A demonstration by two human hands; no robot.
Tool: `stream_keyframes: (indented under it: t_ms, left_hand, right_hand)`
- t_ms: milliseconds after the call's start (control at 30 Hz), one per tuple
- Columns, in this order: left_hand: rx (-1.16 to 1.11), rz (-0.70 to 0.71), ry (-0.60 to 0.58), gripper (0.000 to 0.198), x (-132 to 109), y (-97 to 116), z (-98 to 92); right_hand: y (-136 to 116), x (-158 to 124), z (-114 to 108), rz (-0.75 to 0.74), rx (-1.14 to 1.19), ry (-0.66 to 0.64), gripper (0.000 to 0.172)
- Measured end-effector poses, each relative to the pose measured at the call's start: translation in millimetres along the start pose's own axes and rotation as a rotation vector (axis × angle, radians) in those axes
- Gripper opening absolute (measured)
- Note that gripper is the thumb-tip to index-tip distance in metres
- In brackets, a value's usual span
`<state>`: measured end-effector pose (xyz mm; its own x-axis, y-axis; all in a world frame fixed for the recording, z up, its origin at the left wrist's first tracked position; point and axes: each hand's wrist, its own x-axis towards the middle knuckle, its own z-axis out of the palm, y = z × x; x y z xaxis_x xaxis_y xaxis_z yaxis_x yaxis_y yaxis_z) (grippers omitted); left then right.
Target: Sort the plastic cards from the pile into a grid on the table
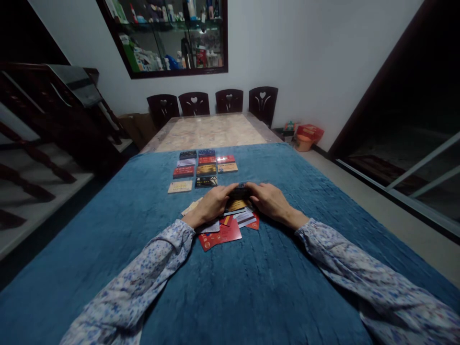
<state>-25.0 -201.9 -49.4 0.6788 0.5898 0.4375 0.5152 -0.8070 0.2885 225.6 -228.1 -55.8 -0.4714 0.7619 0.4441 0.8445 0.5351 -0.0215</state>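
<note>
Head view: from my remote station I am looking down at two bare hands working over a blue cloth (287, 287) that is covering the near part of the desk (215, 129). I am recording the left hand (215, 200) and the right hand (271, 199) as both grasping a dark card (240, 192), one at each end; whether a single card or several are lying in that grip, I cannot tell.

Key relation: the dark card is sitting directly between the fingertips, its long axis running crosswise from hand to hand, so neither hand is standing clearly nearer to it. The neat card piles are lying beyond and to the left, with the black pile (206, 182) and the cream pile (180, 187) forming the closest row; the left hand is the nearer one to these.

Below the grip, loose cards are overlapping at mixed angles: a gold card (236, 206) just under the dark one, a white card (245, 217) with a dark stripe, and a red card (230, 233) closest to the wearer.
</note>
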Motion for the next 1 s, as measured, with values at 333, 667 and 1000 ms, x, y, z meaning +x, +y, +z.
stream_keyframes:
  t_ms: [333, 667, 1000]
  left_hand:
    - [-0.009, -0.077, 0.056, 0.044, -0.4, -1.4, 3.9]
    - [-0.010, -0.020, 0.130, 0.042, 2.3, -2.5, 6.6]
    - [0.005, 0.026, 0.166, 0.060, -0.7, -6.3, 9.0]
  right_hand:
    - [-4.2, 1.6, 3.3, 0.020, 0.033, -0.032, 0.043]
    - [-2.3, 1.9, 3.1, -0.012, 0.044, 0.042, 0.045]
    - [2.2, 0.7, 11.0, -0.008, 0.151, 0.149, 0.047]
